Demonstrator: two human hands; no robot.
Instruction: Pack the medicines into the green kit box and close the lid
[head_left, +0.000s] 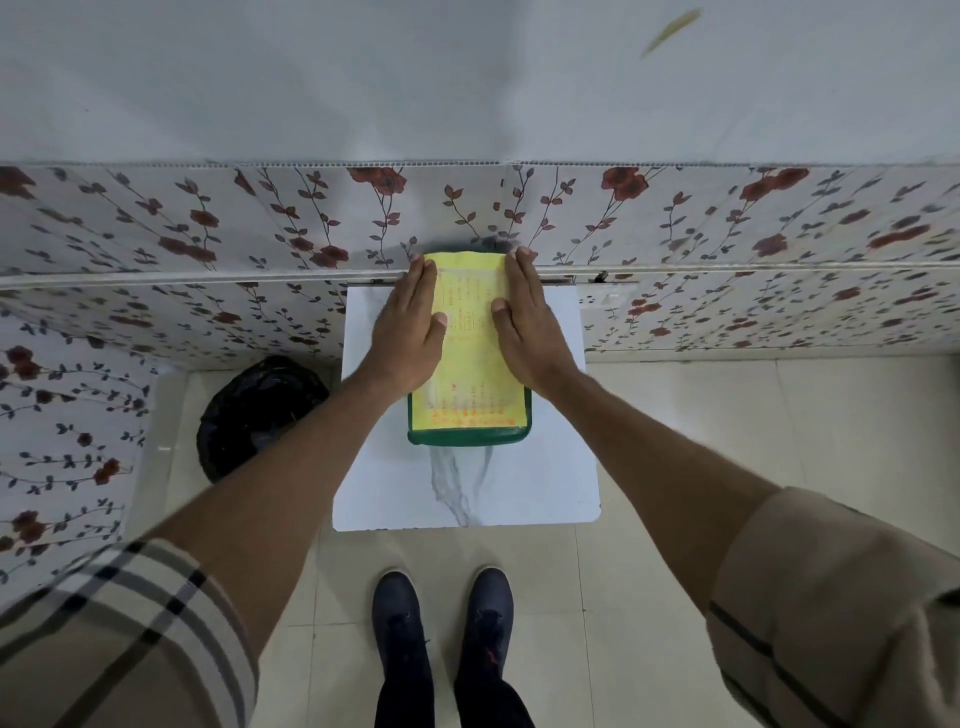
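Note:
The green kit box (469, 435) lies on a small white marble-patterned table (467, 488), its lid down. A yellow label with red print (470, 358) covers the lid. My left hand (410, 327) rests flat on the lid's left side, fingers together and pointing away from me. My right hand (524, 322) lies flat on the lid's right side in the same way. Neither hand grips anything. No medicines are in sight; the inside of the box is hidden.
The table stands against a wall with floral panels (208, 223). A black bin with a bag (260, 415) sits on the tiled floor left of the table. My dark shoes (441, 623) stand just before the table's near edge.

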